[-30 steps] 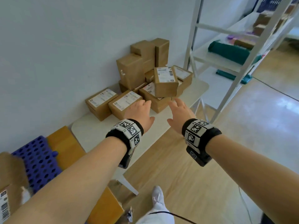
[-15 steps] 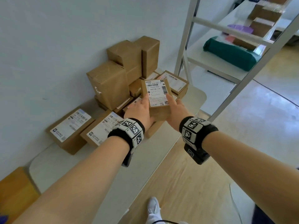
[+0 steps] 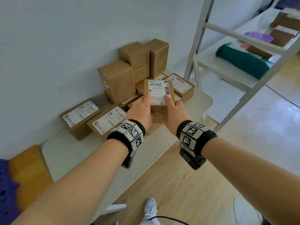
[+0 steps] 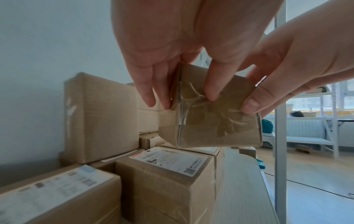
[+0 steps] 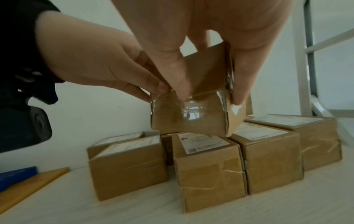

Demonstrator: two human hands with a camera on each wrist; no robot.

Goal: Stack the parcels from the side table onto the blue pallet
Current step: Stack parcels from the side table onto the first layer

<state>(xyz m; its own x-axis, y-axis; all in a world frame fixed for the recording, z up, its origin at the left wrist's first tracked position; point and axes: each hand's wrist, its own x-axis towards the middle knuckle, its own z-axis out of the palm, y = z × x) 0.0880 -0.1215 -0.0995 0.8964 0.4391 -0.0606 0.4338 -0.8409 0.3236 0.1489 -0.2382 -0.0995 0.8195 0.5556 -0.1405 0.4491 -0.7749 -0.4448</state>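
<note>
Fingers of left hand and right hand clamp the labelled brown cardboard parcel — blue perforated pallet lies far left.

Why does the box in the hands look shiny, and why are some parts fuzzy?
Right wrist view: clear tape on the held box mirrors a bright window, so it glares. Left wrist view: the tape edge shines, and the near label is blurred. Head view: the box's label is sharp, but the shelves at the edge are smeared.
</note>
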